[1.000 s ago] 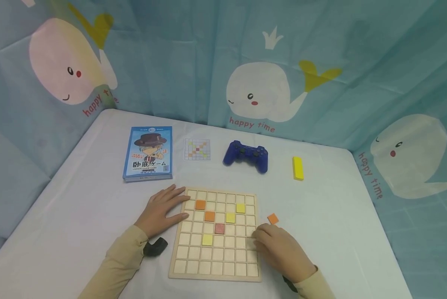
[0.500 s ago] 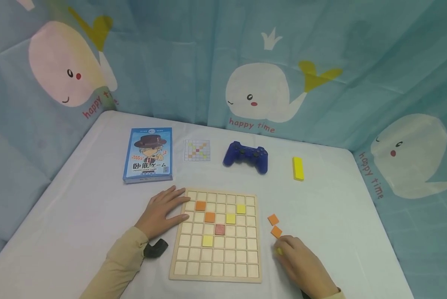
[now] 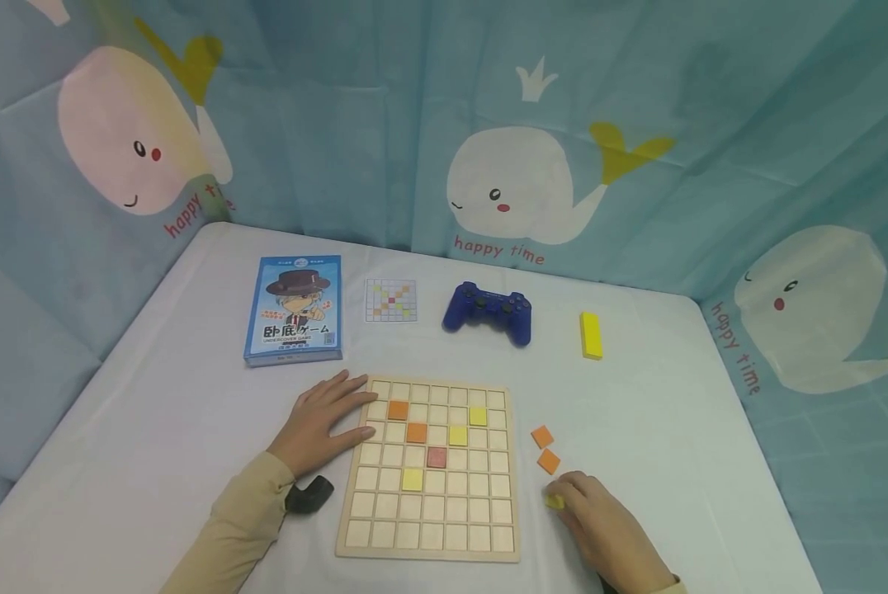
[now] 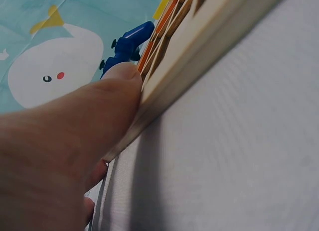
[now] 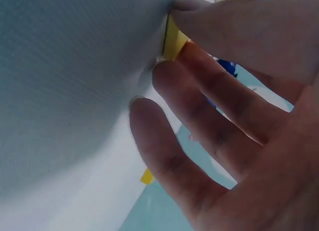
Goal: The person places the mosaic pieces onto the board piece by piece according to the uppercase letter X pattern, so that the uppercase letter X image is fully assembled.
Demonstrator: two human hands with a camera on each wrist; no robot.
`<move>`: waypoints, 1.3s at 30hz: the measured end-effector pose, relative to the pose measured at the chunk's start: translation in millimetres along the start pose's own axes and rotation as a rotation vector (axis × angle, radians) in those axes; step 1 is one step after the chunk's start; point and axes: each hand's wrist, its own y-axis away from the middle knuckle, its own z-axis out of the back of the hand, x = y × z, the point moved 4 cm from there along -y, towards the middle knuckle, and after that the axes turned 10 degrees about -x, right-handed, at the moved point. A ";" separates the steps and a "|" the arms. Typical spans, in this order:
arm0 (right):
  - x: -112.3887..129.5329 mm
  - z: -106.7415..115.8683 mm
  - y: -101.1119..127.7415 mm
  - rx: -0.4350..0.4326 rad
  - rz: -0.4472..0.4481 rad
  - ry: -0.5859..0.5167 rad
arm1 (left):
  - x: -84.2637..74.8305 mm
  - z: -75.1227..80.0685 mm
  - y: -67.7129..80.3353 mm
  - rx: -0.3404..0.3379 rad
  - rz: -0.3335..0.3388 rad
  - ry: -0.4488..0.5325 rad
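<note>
Left hand flat, palm down, fingers straight and slightly spread, pointing right; thumb extended. Beige sleeve to the wrist, dark wrist strap below it. Right hand low at lower right, back up, fingers curled downward, thumb and fingertips pinched together at the tip. Forearms enter from the bottom edge, well apart.

A white-covered bench stands in a corner hung with a teal curtain. The curtain bears white whales with yellow tails and red "happy time" lettering. Even, soft light falls over all.
</note>
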 end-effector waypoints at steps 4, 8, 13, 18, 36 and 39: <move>0.8 0.8 -2.2 -0.024 0.026 -0.021 | -1.4 1.1 0.0 0.001 0.002 0.003; 4.8 4.7 -8.4 -0.079 0.098 -0.066 | -1.6 1.5 -0.1 0.005 0.007 -0.002; 18.2 11.4 -23.6 -0.174 0.253 -0.143 | -0.1 0.3 0.9 0.005 0.010 0.002; 34.9 9.1 -41.3 -0.199 0.372 -0.230 | 0.8 -0.5 1.1 0.009 0.008 0.002; 78.3 -17.4 -68.2 -0.109 0.518 -0.326 | -1.0 1.3 -0.6 0.007 0.002 0.005; 80.7 -20.0 -68.0 -0.111 0.516 -0.304 | -0.3 1.5 -0.2 0.009 0.006 0.003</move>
